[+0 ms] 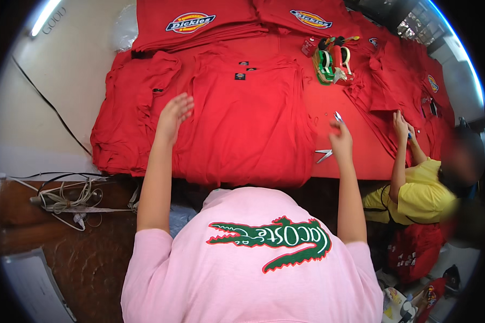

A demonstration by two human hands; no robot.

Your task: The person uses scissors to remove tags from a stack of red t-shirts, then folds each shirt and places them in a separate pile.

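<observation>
A pile of red shirts (248, 124) lies flat in front of me, with small dark neck labels near its far end. My left hand (175, 116) is raised at the pile's left side, fingers apart and nothing in them. On the right, my right hand (341, 142) hovers past the pile's edge with its fingers loosely bent and apart. Silver open blades (324, 155) show beside its wrist; their handle is hidden. Just beyond the fingertips is another small metal tool tip (337, 116). Whether the hand touches either tool is hard to make out.
More red shirts (129, 113) are heaped at left, and folded ones with badges (199, 40) lie at the back. Tape dispensers (334, 62) stand back right. A co-worker in a yellow shirt (423, 191) handles red cloth at right. Tangled cables (70, 196) hang at left.
</observation>
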